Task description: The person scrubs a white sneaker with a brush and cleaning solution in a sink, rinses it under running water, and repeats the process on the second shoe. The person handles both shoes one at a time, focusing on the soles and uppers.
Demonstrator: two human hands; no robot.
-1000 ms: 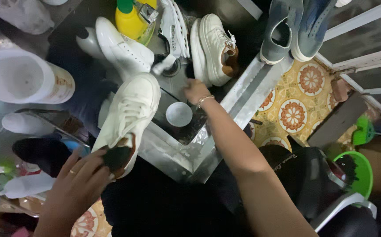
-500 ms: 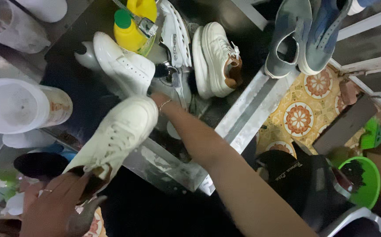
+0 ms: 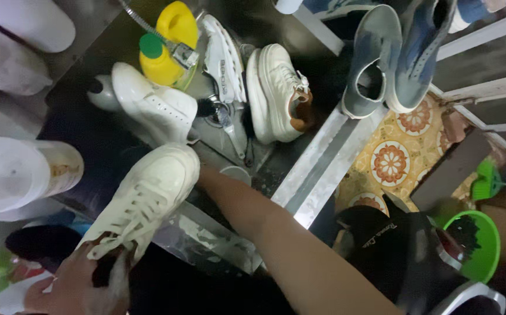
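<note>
— How many shoes were in that steel sink [image 3: 317, 175]?

— Three white ones, plus one yellow bottle [image 3: 168, 49]. A fourth white sneaker [image 3: 145, 198] hung over the rim, left hand [image 3: 81, 286] fingers clamped on its heel.

— The right hand?

— Hidden behind that sneaker; its fingers I couldn't tell. Two grey shoes [image 3: 393, 52] stood outside.

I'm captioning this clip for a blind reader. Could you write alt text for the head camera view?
Seen from above, a person's left hand holds a cream lace-up sneaker by its heel over a steel sink, while the right arm reaches beneath it, hand hidden. More white sneakers and a yellow bottle lie in the sink; grey shoes sit at its edge.
</note>
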